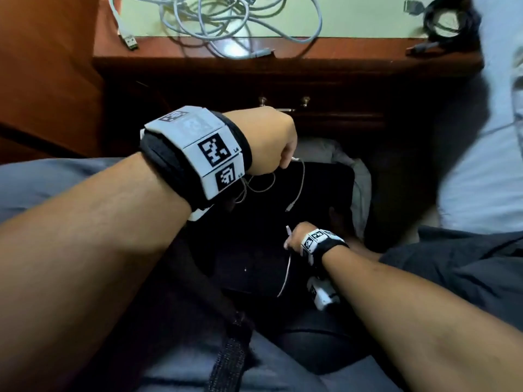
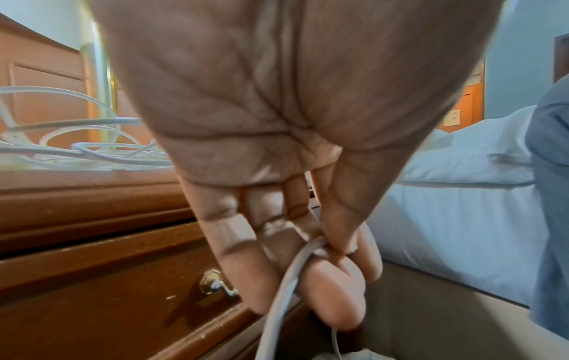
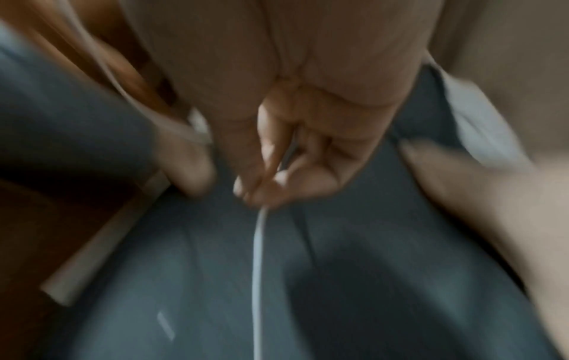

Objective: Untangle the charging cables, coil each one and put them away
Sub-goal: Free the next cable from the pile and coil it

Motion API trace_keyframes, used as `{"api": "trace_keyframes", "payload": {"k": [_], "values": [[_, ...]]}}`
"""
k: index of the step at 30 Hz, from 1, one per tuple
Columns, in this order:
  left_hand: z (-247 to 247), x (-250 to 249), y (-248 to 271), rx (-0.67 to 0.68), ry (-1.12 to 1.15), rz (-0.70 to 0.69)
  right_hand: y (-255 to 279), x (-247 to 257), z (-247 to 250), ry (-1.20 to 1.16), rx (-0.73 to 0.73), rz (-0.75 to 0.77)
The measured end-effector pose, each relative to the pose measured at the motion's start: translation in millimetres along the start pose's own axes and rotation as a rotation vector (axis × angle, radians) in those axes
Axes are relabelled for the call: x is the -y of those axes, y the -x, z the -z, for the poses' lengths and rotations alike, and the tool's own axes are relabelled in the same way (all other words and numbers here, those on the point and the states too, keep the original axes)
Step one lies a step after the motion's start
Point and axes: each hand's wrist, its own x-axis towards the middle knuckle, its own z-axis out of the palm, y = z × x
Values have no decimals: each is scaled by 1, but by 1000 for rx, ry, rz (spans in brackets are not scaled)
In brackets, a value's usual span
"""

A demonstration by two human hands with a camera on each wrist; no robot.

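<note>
My left hand (image 1: 278, 148) is raised in front of the nightstand and pinches a thin white cable (image 1: 300, 182) whose loops hang below it over a black bag (image 1: 283, 236). In the left wrist view the thumb and curled fingers (image 2: 338, 248) pinch that white cable (image 2: 283, 292). Lower down, my right hand (image 1: 294, 239) grips another stretch of white cable (image 1: 286, 275), which trails toward my lap. The blurred right wrist view shows the fingers (image 3: 277, 175) closed round this cable (image 3: 258, 268). A tangle of grey-white cables (image 1: 226, 21) lies on the nightstand top.
The wooden nightstand (image 1: 283, 63) has a drawer with small metal knobs (image 1: 305, 101). A black cable (image 1: 447, 21) lies at its right end and a USB plug (image 1: 130, 42) at the left. A white bed (image 1: 486, 165) stands to the right. Grey trousers (image 1: 42, 179) cover my knees.
</note>
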Motion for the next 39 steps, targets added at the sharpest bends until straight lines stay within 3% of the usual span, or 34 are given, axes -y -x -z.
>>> {"api": "trace_keyframes", "payload": {"k": [7,17,21,27,30,36,39], "values": [[12,9,25,-90,17,156,86,51,96,-66,-34,235],[-3,41,72,-312,245,294,286,78,231,-318,-128,680],[0,57,85,-464,374,365,357,103,285,-386,-286,811],[4,55,83,-522,348,323,440,151,348,-394,-750,890],[7,52,78,-558,480,260,452,170,366,-438,-803,931],[18,34,74,-570,906,-52,421,198,348,-548,-638,990],[16,35,71,-691,906,55,401,193,343,-685,-586,962]]}}
